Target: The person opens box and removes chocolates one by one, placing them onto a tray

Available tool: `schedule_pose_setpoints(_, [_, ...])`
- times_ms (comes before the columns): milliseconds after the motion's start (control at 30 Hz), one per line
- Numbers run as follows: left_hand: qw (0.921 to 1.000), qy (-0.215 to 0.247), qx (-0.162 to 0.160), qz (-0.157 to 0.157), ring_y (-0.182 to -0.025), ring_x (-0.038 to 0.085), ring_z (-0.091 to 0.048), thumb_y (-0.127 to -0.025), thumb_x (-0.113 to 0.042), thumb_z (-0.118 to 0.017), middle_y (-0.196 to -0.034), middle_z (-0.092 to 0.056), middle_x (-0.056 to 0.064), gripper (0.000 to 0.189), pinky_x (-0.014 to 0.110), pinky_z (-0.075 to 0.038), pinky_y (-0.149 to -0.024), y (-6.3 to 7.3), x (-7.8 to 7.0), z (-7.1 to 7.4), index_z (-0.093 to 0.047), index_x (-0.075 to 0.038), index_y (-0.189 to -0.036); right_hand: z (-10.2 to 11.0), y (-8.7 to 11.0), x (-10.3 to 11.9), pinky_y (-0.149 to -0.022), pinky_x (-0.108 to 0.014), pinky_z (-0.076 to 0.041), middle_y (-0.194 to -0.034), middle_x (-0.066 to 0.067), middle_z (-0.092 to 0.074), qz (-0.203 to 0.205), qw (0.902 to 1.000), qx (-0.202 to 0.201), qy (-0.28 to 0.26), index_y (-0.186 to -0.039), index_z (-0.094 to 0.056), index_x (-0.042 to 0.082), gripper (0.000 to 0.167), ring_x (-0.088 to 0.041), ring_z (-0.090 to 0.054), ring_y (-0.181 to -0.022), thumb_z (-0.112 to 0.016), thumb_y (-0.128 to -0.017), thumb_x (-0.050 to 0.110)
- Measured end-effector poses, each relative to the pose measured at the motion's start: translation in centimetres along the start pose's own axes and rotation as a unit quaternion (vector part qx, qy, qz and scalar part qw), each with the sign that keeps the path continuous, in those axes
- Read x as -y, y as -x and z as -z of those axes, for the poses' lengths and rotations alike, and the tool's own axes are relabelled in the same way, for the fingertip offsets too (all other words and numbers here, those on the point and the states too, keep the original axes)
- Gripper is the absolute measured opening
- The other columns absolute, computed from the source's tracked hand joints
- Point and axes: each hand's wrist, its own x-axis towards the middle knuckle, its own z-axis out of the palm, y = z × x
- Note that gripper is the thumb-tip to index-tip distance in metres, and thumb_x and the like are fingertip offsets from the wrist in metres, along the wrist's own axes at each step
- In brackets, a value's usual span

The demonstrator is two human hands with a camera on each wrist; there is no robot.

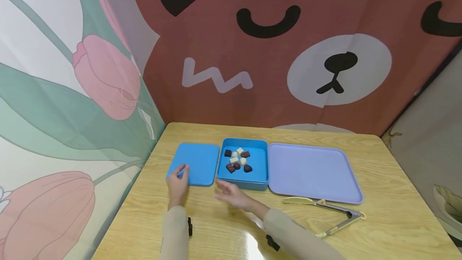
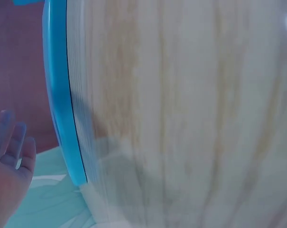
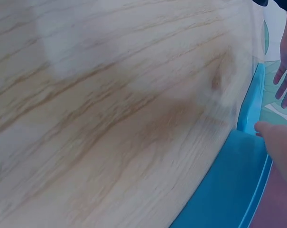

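My left hand point(image 1: 178, 183) is over the near left part of a flat blue lid point(image 1: 202, 159), its fingers loosely bent with nothing held. In the left wrist view the same hand point(image 2: 8, 171) shows above the lid's edge point(image 2: 58, 71). My right hand point(image 1: 234, 196) hovers near the front left corner of a square blue box point(image 1: 258, 167), fingers relaxed and apart. Inside the box lie several chocolates, such as a dark heart-shaped chocolate point(image 1: 248, 168) and a white chocolate point(image 1: 234, 160). The right wrist view has my right hand point(image 3: 283, 147) beside the box wall point(image 3: 228, 180).
A lilac tray point(image 1: 314, 171) stands right against the box's right side. Spread tongs point(image 1: 339, 208) with pale yellow ends lie in front of it, one arm close to the tray's near edge. The wooden table point(image 1: 393, 196) ends at a bear-print cloth point(image 1: 270, 75) behind.
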Motion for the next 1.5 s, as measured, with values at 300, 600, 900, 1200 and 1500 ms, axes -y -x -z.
schedule_pose_setpoints(300, [0.9986,-0.007,0.028,-0.043,-0.114,0.037,-0.045,-0.081,-0.032,-0.067,-0.119,-0.053,0.021,0.053,0.048,-0.035,-0.093,0.2,-0.1,-1.5,-0.056,0.006,-0.117,1.1,1.0,-0.4,-0.102,-0.043,-0.021,-0.141,-0.026,-0.021,0.038,0.9979,0.002,0.053,-0.137,-0.022,-0.01,0.055,-0.032,-0.022,-0.129,-0.049,-0.093,0.01])
schedule_pose_setpoints(600, [0.9954,-0.016,0.074,-0.059,-0.116,0.036,-0.043,-0.078,-0.038,-0.068,-0.123,-0.051,0.019,0.062,0.047,-0.032,-0.096,0.5,-0.9,-2.9,-0.054,0.005,-0.12,1.5,2.1,-0.1,-0.1,-0.047,-0.026,-0.14,-0.023,-0.027,0.043,0.9866,-0.007,0.157,-0.136,-0.029,-0.007,0.059,-0.033,-0.026,-0.128,-0.057,-0.089,0.014])
schedule_pose_setpoints(900, [0.991,-0.051,0.087,-0.089,-0.113,0.037,-0.045,-0.076,-0.04,-0.069,-0.121,-0.053,0.019,0.064,0.048,-0.035,-0.094,0.7,-1.7,-4.4,-0.054,0.005,-0.12,2.4,3.6,0.3,-0.098,-0.05,-0.028,-0.141,-0.017,-0.028,0.035,0.9732,-0.01,0.227,-0.134,-0.037,-0.002,0.057,-0.032,-0.027,-0.127,-0.058,-0.088,0.023])
schedule_pose_setpoints(1200, [0.9873,-0.064,0.118,-0.085,-0.116,0.035,-0.043,-0.075,-0.049,-0.066,-0.124,-0.05,0.017,0.072,0.049,-0.034,-0.094,1.0,-2.4,-5.5,-0.052,0.002,-0.124,3.0,5.1,-0.2,-0.097,-0.053,-0.027,-0.141,-0.02,-0.027,0.026,0.97,-0.002,0.242,-0.133,-0.039,-0.002,0.059,-0.035,-0.027,-0.127,-0.058,-0.087,0.03])
schedule_pose_setpoints(1500, [0.9783,-0.087,0.155,-0.106,-0.117,0.034,-0.042,-0.071,-0.051,-0.068,-0.127,-0.048,0.017,0.078,0.048,-0.035,-0.093,1.0,-2.9,-6.4,-0.05,0.001,-0.126,3.4,6.1,-0.4,-0.096,-0.052,-0.028,-0.137,-0.023,-0.032,0.042,0.9701,-0.011,0.239,-0.13,-0.041,-0.005,0.058,-0.035,-0.032,-0.124,-0.059,-0.087,0.029])
